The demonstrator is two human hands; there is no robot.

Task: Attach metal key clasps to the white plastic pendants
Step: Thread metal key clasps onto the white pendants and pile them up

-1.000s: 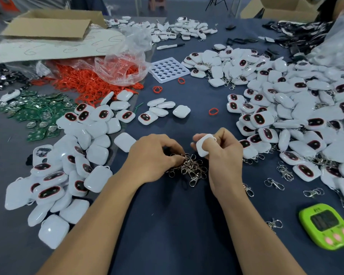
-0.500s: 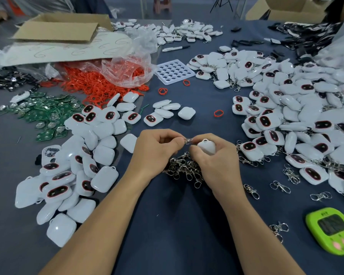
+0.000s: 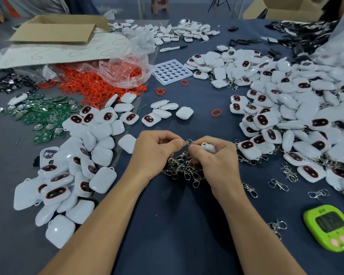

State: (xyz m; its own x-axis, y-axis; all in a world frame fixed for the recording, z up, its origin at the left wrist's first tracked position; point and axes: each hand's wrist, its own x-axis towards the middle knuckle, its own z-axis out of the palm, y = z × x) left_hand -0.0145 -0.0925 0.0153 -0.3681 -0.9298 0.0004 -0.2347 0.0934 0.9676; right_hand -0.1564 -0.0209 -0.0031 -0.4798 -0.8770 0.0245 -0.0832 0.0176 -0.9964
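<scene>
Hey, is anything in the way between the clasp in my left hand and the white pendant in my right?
Nothing visible blocks it. The left hand pinches the metal clasp close beside the white pendant gripped in the right hand; only that hand's own fingertips sit between. The clasp pile lies below the hands.

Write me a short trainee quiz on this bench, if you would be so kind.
1. True or false: the right hand holds a pendant.
2. The timer is: A red, B green, C blue.
3. Fill in: the left hand pinches a metal ____.
Key: 1 true; 2 B; 3 clasp.
</scene>
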